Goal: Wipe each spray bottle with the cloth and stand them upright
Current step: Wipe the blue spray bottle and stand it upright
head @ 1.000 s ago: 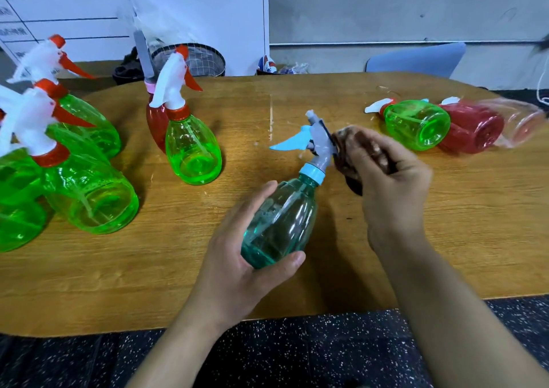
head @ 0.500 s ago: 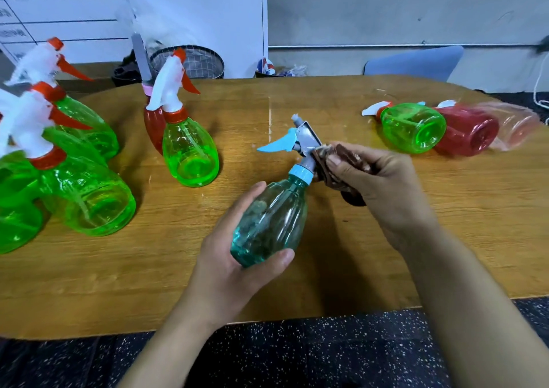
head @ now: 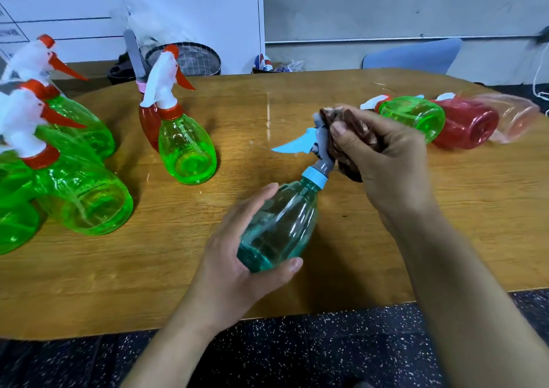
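My left hand (head: 234, 269) grips the base of a teal spray bottle (head: 279, 224), tilted above the table with its grey head and light blue trigger (head: 294, 146) pointing up and left. My right hand (head: 386, 162) holds a bunched brown cloth (head: 356, 132) pressed against the back of the spray head. Several green bottles with white and orange heads stand upright at the left, among them one green bottle (head: 185, 147) in front of a red one (head: 148, 123). At the right a green bottle (head: 416, 117), a red bottle (head: 466, 126) and a pale pink bottle (head: 517, 117) lie on their sides.
The wooden table (head: 386, 254) has a rounded far edge and a near edge just below my wrists. Behind it stand a wire mesh bin (head: 193, 58), a blue chair back (head: 416, 55) and a white cabinet. The floor is dark and speckled.
My right hand with the cloth slid down to the neck of the spray head, then back up over its top. The teal bottle shifted slightly in my left hand.
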`<state>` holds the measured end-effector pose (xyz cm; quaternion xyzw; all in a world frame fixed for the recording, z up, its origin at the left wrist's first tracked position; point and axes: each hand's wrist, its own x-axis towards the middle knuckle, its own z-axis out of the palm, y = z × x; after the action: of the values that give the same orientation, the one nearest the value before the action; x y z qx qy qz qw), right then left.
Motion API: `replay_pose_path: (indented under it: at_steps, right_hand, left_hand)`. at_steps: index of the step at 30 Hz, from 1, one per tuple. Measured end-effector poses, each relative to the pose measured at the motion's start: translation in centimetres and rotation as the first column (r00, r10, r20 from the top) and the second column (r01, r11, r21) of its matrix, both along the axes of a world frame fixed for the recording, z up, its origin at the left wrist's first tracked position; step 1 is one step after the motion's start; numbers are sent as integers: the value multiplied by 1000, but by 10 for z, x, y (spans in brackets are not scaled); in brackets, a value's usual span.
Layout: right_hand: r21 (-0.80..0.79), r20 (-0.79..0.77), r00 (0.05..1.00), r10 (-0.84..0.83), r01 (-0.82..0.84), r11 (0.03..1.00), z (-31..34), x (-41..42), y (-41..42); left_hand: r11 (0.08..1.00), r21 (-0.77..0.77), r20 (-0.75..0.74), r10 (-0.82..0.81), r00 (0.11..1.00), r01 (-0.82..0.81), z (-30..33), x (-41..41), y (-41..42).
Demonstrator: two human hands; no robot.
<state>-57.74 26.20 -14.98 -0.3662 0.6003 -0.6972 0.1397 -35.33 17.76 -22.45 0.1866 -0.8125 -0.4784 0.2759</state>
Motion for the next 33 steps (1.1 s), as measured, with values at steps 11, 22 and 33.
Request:
replay_pose_path:
  at_steps: [11, 22, 33]
  right_hand:
    - [319, -305, 951, -44, 146, 937, -2, -18, 21]
    - [-70, -529, 778, -338, 357, 931, 8, 12, 5]
    - [-63, -380, 836, -397, 405, 912, 1, 11, 7]
  left_hand:
    - [995, 82, -55, 62, 997, -57, 0, 0, -2]
    - [988, -145, -33, 50, 998, -54, -3, -1, 0]
    - [988, 136, -115, 87, 990, -71, 3, 0, 3]
